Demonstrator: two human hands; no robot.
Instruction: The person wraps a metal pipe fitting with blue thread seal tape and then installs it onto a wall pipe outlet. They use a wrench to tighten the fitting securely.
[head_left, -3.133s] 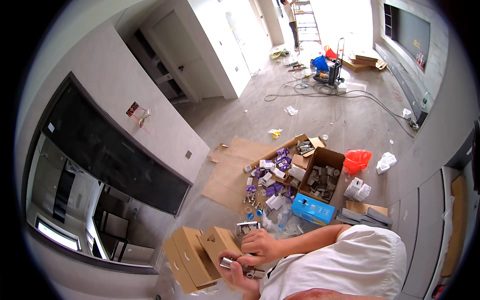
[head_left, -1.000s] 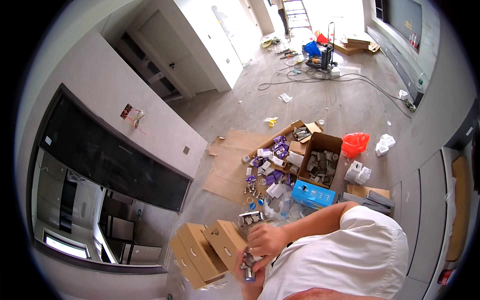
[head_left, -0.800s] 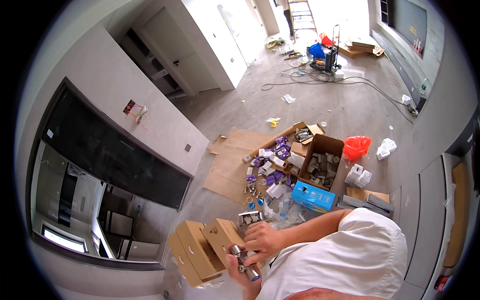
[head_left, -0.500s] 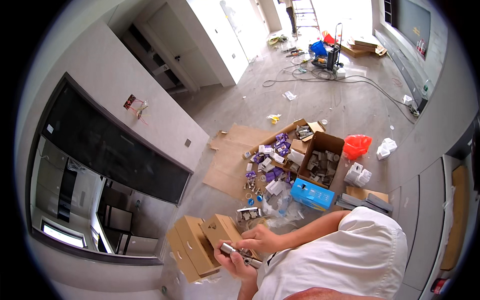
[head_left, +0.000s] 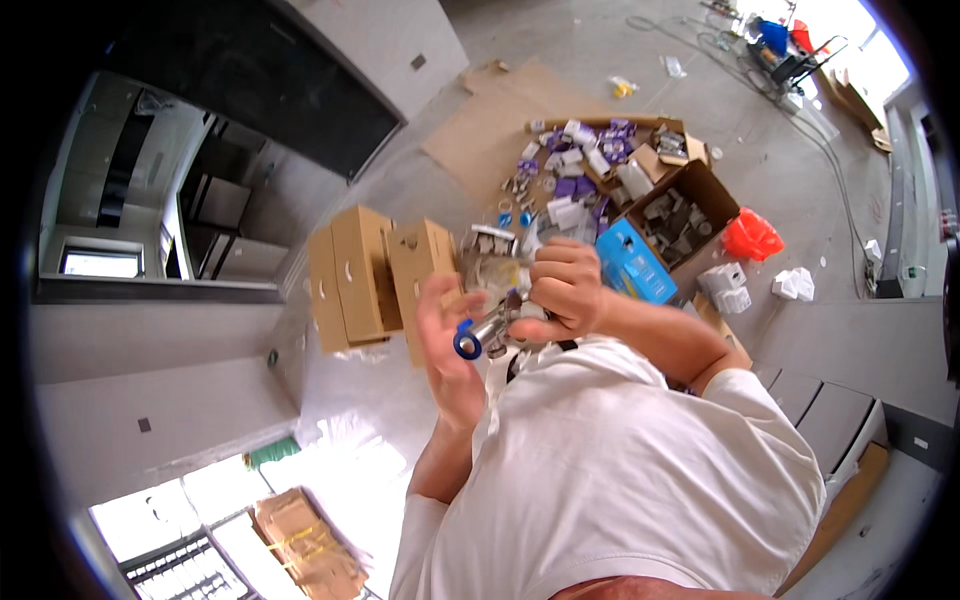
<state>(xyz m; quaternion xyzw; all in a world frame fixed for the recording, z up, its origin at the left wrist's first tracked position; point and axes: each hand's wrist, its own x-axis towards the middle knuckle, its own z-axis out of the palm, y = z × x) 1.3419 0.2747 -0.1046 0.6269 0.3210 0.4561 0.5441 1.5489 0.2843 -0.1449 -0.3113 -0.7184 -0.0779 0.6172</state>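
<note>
In front of my chest, my right hand [head_left: 568, 290] is closed around a shiny chrome valve [head_left: 492, 330] with a blue ring at its lower left end. A small side outlet and a short blue part also show on it. My left hand [head_left: 446, 330] is just left of the valve, its fingers apart and slightly blurred; it seems to hold nothing. Beyond the hands, tall brown cartons [head_left: 358, 270] stand on the left. A clear plastic wrap [head_left: 495, 272] lies behind the valve, partly hidden by my right hand.
An open brown box [head_left: 715, 195] of grey parts stands beside a blue box [head_left: 632, 262]. Purple and white small boxes [head_left: 575, 187] are heaped on a brown sheet [head_left: 500, 115]. A red plastic bag [head_left: 752, 235] and white packs [head_left: 725, 285] lie to the right.
The valve has passed from my left hand into my right, its blue-ringed end now showing. My left hand has let go and spread its fingers. The whole view has turned and tipped downward.
</note>
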